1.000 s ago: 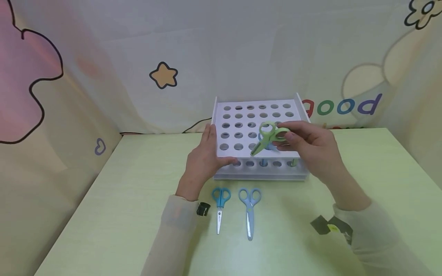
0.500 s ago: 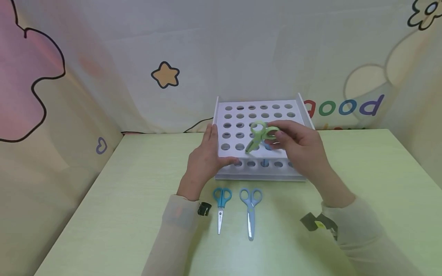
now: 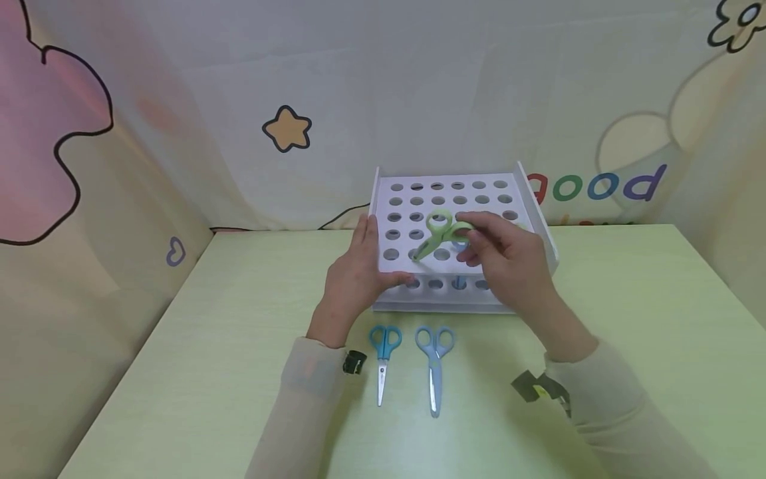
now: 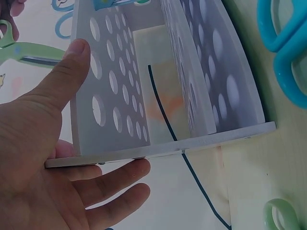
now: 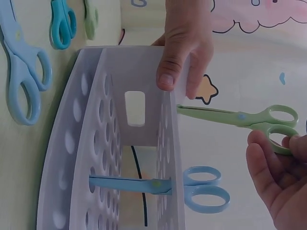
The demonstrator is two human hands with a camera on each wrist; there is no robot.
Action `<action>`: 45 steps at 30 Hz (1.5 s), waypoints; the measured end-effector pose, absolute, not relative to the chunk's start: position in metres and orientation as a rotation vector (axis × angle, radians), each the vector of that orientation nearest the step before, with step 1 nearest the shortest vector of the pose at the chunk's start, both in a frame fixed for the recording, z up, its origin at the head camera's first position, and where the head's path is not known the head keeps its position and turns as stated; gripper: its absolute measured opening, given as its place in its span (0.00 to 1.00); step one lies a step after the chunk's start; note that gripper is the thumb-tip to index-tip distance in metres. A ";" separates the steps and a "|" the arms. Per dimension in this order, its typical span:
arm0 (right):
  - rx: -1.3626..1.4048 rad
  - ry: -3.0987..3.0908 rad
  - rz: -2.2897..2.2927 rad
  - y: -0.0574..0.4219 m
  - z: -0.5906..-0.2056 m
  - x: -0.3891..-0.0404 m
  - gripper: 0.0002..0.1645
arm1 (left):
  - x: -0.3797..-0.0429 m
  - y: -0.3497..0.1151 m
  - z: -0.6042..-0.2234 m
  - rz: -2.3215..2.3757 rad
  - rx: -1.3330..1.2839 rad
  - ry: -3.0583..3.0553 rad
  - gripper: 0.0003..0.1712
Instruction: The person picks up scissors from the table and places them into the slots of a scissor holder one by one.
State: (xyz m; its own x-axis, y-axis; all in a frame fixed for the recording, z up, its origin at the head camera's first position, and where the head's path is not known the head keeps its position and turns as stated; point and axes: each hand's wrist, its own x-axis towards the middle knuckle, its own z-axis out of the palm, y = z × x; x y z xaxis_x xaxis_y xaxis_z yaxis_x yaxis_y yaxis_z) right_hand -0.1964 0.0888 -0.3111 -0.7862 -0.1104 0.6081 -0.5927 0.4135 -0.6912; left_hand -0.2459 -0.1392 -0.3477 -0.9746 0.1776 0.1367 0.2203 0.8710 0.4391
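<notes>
A white rack (image 3: pixel 443 307) with rows of round holes stands on the table. My left hand (image 3: pixel 354 273) grips its left side, thumb over the top plate and fingers outside the side panel. My right hand (image 3: pixel 516 263) pinches green scissors (image 3: pixel 441 230) by one handle loop, with the blades slanting down to the left. Their tip (image 5: pixel 182 109) is at the top plate near the front row of holes; whether it has entered one, I cannot tell. Blue scissors (image 5: pixel 206 199) stand blade-down through the rack, handles above the top plate.
Teal-handled scissors (image 3: pixel 383 340) and light blue scissors (image 3: pixel 435 372) lie on the table (image 3: pixel 491 412) in front of the rack. Another green handle (image 4: pixel 281 215) shows on the table in the left wrist view. A printed cloth (image 3: pixel 383 86) hangs behind, with a dark cord (image 3: pixel 344 215).
My right hand has carried the green scissors leftward across the rack's top plate, the tip lowering slightly toward the left of the front row. My left hand has kept its grip.
</notes>
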 end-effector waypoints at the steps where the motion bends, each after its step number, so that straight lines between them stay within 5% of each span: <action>1: 0.600 -2.194 1.349 0.088 -0.312 -0.197 0.16 | -0.246 -0.139 -0.348 -0.707 -0.315 -2.948 0.73; 45: 0.618 -2.527 0.790 0.057 -0.334 -0.217 0.15 | -0.246 -0.141 -0.347 -0.667 -0.349 -2.938 0.73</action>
State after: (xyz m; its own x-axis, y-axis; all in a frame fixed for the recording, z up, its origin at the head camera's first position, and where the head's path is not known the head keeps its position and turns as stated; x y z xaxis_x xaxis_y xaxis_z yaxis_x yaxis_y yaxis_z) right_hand -0.2174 0.0574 -0.3335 -0.8131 -0.2846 0.5077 -0.5232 0.7397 -0.4232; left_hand -0.2457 -0.1410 -0.3475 -0.9677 0.1984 0.1556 0.2461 0.8772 0.4122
